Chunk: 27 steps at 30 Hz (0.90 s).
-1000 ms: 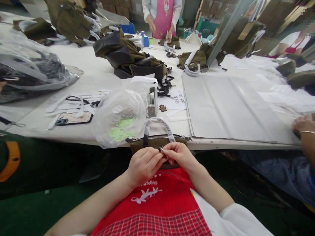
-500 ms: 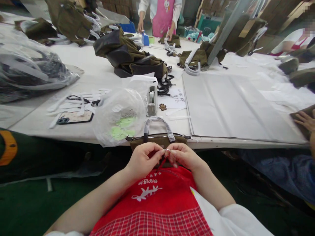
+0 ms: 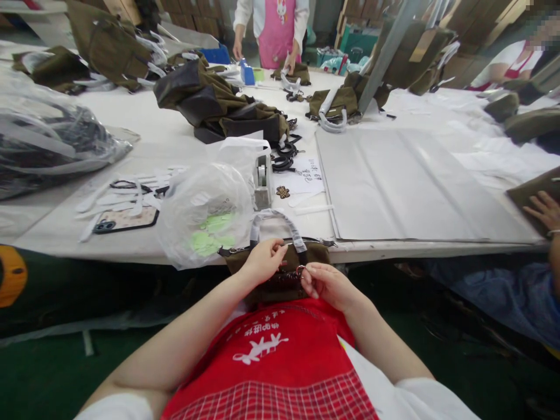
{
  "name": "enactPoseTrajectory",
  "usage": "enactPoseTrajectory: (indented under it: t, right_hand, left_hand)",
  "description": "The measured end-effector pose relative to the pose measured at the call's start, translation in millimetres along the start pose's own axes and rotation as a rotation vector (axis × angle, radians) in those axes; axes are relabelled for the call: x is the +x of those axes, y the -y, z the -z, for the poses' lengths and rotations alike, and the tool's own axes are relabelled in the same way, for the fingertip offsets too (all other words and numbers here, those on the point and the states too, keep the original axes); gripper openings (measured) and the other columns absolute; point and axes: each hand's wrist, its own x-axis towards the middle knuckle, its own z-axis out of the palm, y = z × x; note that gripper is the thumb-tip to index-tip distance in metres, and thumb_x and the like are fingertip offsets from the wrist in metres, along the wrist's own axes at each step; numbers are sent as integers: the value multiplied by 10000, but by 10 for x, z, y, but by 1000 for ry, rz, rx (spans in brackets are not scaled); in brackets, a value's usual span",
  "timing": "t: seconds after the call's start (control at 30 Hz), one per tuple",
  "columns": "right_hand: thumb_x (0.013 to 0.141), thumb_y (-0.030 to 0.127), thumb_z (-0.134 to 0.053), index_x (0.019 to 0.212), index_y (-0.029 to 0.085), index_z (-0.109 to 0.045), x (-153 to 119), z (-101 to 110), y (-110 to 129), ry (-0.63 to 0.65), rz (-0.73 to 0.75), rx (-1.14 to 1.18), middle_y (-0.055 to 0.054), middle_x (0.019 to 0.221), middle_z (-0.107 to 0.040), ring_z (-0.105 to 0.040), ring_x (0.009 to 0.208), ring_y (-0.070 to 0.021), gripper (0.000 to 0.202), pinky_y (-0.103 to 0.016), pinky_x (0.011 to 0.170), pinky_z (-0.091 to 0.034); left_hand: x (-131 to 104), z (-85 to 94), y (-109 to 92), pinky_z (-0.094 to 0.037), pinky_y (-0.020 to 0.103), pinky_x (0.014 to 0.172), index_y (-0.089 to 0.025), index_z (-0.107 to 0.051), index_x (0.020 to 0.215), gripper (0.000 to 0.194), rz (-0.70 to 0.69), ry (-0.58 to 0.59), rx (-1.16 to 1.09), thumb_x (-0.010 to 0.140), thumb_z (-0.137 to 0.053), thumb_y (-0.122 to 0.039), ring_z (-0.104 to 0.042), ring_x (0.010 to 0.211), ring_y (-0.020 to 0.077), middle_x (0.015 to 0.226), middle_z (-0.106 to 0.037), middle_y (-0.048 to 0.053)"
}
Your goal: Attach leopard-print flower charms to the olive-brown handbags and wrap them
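One ring (image 3: pixel 300 269) is pinched in the right hand (image 3: pixel 327 283); the left hand (image 3: pixel 265 260) is held apart over the bag (image 3: pixel 319 254), grip can't be told. All by the table (image 3: pixel 126 105) edge. How's it handled?

Probably light, stiff, easily dropped; best pinched by the rim. Bag's likely floppy, better held by the handle (image 3: pixel 296 233).

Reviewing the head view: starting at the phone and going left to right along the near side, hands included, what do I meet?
Phone → clear plastic bag → left hand → right hand → co-worker's hand.
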Motion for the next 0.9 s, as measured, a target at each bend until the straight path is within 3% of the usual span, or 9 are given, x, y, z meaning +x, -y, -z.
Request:
enactPoseTrajectory:
  t: [0.13,0.3,0.4,0.5,0.67,0.8,0.9]
  right_hand:
    - [858,374,-586,661,164,-514,17,49,-30,-13,4,16,-2,574,-534,-399,465,-85,297,-217,442,-223]
    - [843,325,-539,630,172,-486,139,132,-66,-65,27,37,5,555,-513,-383,455,-84,267,-222,445,-228]
    - [813,318,-531,613,174,-477,223,191,-60,-106,-5,41,14,533,-499,-372,434,-79,252,-218,436,-224]
    - [781,308,-519,607,171,-481,300,217,-35,-109,-38,66,17,520,-496,-362,417,-73,224,-211,428,-232]
    - [759,253,-491,606,157,-506,403,179,-19,-143,-86,85,17,507,-492,-361,394,-62,181,-194,417,-239]
    - [758,220,-490,603,149,-512,471,164,-11,-189,-133,113,18,494,-491,-361,383,-53,172,-179,402,-237]
    - [757,229,-496,610,150,-512,518,137,-4,-196,-138,111,22,485,-483,-364,381,-48,168,-167,389,-235]
  left_hand:
    - [370,-166,6,-387,217,396,-126,-650,1003,325,85,50,61,737,-693,-307,-494,402,101,585,-561,-56]
    - [542,-257,-90,-422,227,516,-125,-657,861,269,33,-6,101,655,-758,-265,-552,560,124,640,-606,-21]
    - [550,-196,-179,-476,259,639,-153,-671,824,218,-62,-4,200,711,-718,-334,-637,706,176,763,-688,32]
    - [521,-113,-299,-493,303,719,-159,-687,763,273,-143,-12,444,834,-571,-397,-674,776,223,776,-718,79]
    - [416,-43,-484,-496,324,699,-143,-685,676,480,-43,-64,636,898,-443,-494,-691,742,259,685,-713,127]
    - [369,-42,-566,-494,303,680,-142,-691,704,498,-2,-71,601,893,-441,-529,-699,752,254,737,-732,134]
    - [312,-57,-618,-495,318,755,-123,-711,824,470,0,-100,612,898,-449,-505,-698,857,268,864,-745,161]
